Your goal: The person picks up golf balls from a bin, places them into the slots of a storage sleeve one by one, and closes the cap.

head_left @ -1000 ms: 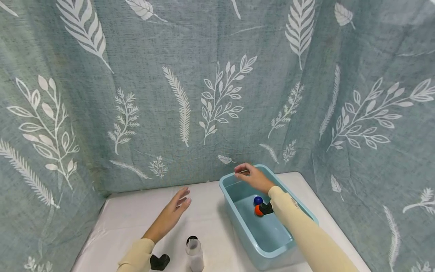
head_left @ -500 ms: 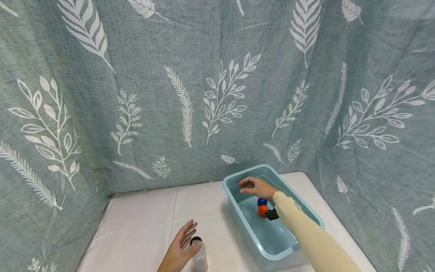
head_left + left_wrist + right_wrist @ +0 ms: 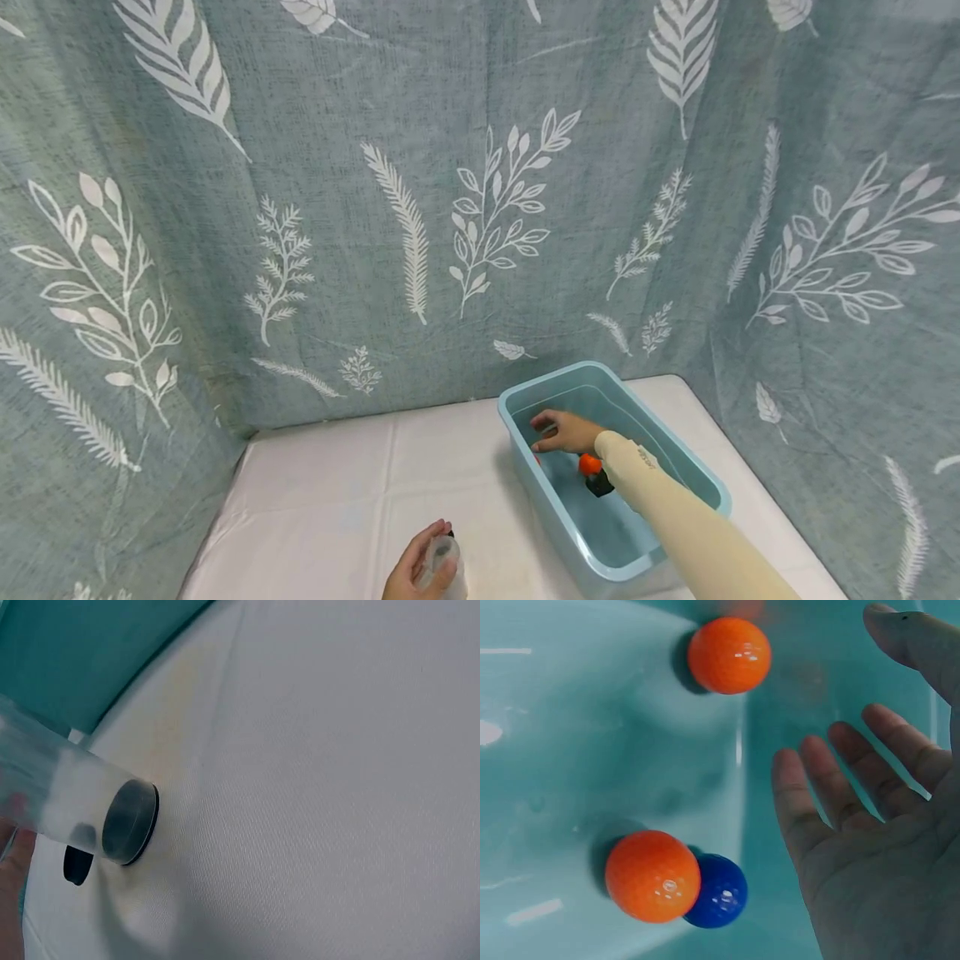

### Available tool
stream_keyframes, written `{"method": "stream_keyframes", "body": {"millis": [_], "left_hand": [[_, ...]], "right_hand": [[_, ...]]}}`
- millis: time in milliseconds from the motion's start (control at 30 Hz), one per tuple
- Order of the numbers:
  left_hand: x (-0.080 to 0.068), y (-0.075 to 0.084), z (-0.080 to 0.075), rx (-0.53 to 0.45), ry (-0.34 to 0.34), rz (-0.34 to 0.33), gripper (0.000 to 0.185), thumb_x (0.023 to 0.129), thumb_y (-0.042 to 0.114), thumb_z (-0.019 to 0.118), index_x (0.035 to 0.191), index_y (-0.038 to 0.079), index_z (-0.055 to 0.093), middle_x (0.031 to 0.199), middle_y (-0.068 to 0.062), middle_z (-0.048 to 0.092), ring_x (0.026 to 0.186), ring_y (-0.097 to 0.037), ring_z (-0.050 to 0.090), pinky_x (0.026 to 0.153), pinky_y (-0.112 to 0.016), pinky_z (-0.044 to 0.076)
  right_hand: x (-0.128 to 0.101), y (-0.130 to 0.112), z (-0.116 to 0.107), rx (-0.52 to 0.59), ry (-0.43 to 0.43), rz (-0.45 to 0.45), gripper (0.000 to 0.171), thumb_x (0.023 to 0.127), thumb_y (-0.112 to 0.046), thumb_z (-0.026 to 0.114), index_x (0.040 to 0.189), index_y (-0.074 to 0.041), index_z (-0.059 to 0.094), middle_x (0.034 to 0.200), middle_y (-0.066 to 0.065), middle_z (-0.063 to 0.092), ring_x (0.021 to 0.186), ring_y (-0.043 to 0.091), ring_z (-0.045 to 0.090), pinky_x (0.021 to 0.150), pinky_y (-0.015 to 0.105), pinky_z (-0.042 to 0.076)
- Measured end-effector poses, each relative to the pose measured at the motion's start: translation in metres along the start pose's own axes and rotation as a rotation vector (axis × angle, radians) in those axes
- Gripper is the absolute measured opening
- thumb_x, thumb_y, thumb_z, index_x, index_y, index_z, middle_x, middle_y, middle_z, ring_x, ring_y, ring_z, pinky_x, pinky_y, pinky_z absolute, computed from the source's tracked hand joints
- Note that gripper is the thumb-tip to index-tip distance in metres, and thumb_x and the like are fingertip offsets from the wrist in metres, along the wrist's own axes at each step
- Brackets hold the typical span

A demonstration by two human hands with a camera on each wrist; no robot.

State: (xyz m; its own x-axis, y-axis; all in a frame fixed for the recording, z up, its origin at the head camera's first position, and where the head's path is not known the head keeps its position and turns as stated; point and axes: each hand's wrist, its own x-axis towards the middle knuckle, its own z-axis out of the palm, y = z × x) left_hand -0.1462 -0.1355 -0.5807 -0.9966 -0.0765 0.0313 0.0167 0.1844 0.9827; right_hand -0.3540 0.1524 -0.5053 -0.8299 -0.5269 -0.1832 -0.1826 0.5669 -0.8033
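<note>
A clear plastic bottle (image 3: 444,560) is gripped by the left hand (image 3: 412,573) at the near edge of the bench (image 3: 322,500), which is covered in a white cloth. In the left wrist view the bottle (image 3: 82,806) is seen tilted, its long axis slanting down so that the dark round end points at the cloth. The right hand (image 3: 564,432) is held inside the light blue plastic tub (image 3: 697,479), fingers straight and spread, nothing grasped. Beneath its palm (image 3: 877,847) two orange balls (image 3: 728,655) and a blue ball (image 3: 718,892) lie on the tub floor; the nearer orange ball touches the blue one.
</note>
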Motion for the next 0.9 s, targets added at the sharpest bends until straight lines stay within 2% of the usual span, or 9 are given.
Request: {"method": "stream_keyframes", "body": {"millis": [33,133,267,367,433,667,767,900], "left_hand": [[-0.001,0.0,0.0,0.003,-0.009,0.0,0.051,0.097,0.026,0.071,0.139,0.002,0.056,0.135,-0.013,0.063,0.115,-0.001,0.059,0.096,-0.029,0.052],[-0.004,0.0,-0.002,-0.003,-0.082,-0.002,0.047,0.097,0.022,0.071,0.138,0.003,0.056,0.133,-0.015,0.064,0.114,-0.004,0.062,0.097,-0.037,0.054],[-0.009,-0.001,-0.004,-0.037,-0.133,-0.073,0.053,0.093,0.023,0.076,0.136,0.001,0.056,0.126,-0.018,0.067,0.106,-0.012,0.067,0.088,-0.033,0.057],[-0.012,-0.003,-0.004,-0.111,-0.118,-0.119,0.057,0.088,0.02,0.08,0.135,-0.002,0.056,0.122,-0.019,0.068,0.1,-0.017,0.069,0.081,-0.029,0.057],[-0.012,-0.003,-0.003,-0.135,-0.112,-0.121,0.059,0.087,0.017,0.082,0.135,-0.002,0.055,0.124,-0.019,0.067,0.101,-0.016,0.069,0.082,-0.027,0.057],[-0.009,-0.008,-0.005,-0.077,-0.104,-0.064,0.055,0.088,0.016,0.081,0.133,-0.003,0.055,0.126,-0.021,0.066,0.102,-0.008,0.068,0.085,-0.024,0.056],[-0.009,-0.01,-0.006,-0.076,-0.121,-0.071,0.054,0.089,0.017,0.08,0.133,-0.002,0.055,0.125,-0.021,0.066,0.102,-0.011,0.068,0.085,-0.025,0.056],[-0.008,-0.011,-0.006,-0.048,-0.137,-0.077,0.055,0.091,0.021,0.078,0.135,-0.001,0.054,0.127,-0.019,0.065,0.104,-0.012,0.068,0.087,-0.027,0.056]], "right_hand": [[0.0,0.0,0.001,0.002,-0.002,0.008,0.053,0.094,-0.014,0.074,0.138,0.006,0.052,0.138,0.023,0.054,0.125,0.038,0.056,0.103,0.048,0.049],[0.0,0.001,0.006,-0.007,-0.01,0.023,0.051,0.093,-0.012,0.073,0.136,0.005,0.053,0.136,0.022,0.055,0.123,0.037,0.057,0.103,0.048,0.05],[0.001,0.002,0.012,-0.008,-0.043,0.05,0.049,0.093,-0.009,0.072,0.136,0.004,0.053,0.135,0.021,0.056,0.118,0.033,0.06,0.099,0.047,0.052],[0.002,0.003,0.016,-0.009,-0.059,0.066,0.048,0.092,-0.006,0.071,0.135,0.002,0.053,0.133,0.018,0.057,0.114,0.03,0.061,0.097,0.044,0.054],[0.004,0.003,0.019,-0.015,-0.067,0.071,0.046,0.092,-0.006,0.072,0.134,0.002,0.054,0.13,0.016,0.058,0.114,0.029,0.061,0.096,0.043,0.055],[0.009,0.002,0.03,-0.082,-0.13,0.105,0.039,0.09,-0.003,0.071,0.127,-0.009,0.061,0.123,0.008,0.063,0.112,0.028,0.059,0.102,0.052,0.049],[0.011,0.002,0.033,-0.106,-0.139,0.072,0.037,0.089,0.004,0.068,0.125,-0.008,0.063,0.118,0.008,0.065,0.107,0.026,0.06,0.101,0.053,0.049],[0.016,0.005,0.036,-0.181,-0.124,-0.043,0.034,0.09,0.008,0.066,0.123,-0.001,0.064,0.107,0.007,0.067,0.095,0.021,0.06,0.094,0.047,0.053]]}}
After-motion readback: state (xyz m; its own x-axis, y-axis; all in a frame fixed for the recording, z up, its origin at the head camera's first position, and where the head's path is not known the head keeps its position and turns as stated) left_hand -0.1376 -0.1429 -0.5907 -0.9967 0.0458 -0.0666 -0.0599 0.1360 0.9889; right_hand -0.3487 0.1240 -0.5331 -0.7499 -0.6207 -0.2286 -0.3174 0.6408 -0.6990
